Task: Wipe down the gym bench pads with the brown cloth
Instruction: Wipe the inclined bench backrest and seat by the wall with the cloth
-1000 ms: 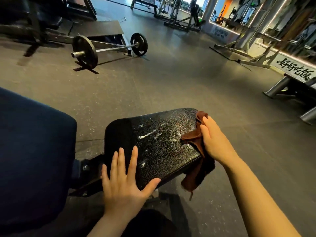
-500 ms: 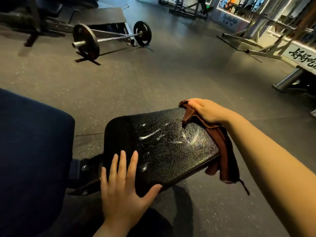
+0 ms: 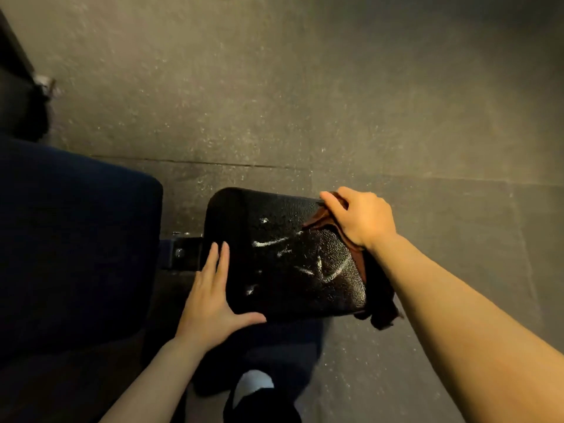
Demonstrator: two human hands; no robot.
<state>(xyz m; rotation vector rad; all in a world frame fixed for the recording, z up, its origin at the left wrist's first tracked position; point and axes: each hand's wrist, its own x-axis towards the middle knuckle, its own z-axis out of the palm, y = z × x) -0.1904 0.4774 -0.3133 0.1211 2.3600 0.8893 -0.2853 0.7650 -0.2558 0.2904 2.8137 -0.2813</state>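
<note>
A small black textured bench pad (image 3: pixel 274 279) sits at the centre, streaked with white marks. My right hand (image 3: pixel 361 218) presses the brown cloth (image 3: pixel 357 254) onto the pad's far right corner; the cloth drapes down over the right edge and hangs below it. My left hand (image 3: pixel 213 296) lies flat with fingers spread on the pad's near left edge, holding nothing. A larger dark blue bench pad (image 3: pixel 70 239) fills the left side, joined to the small pad by a black metal bracket (image 3: pixel 183 253).
Grey speckled rubber floor (image 3: pixel 305 102) surrounds the bench, with a seam running across it. A dark piece of equipment (image 3: pixel 18 96) stands at the upper left. My white and black shoe (image 3: pixel 259 395) shows below the pad.
The view has tilted down, so the barbell and racks are out of sight. My right hand with the cloth has stayed at the pad's far right corner. My left hand remains on the near edge.
</note>
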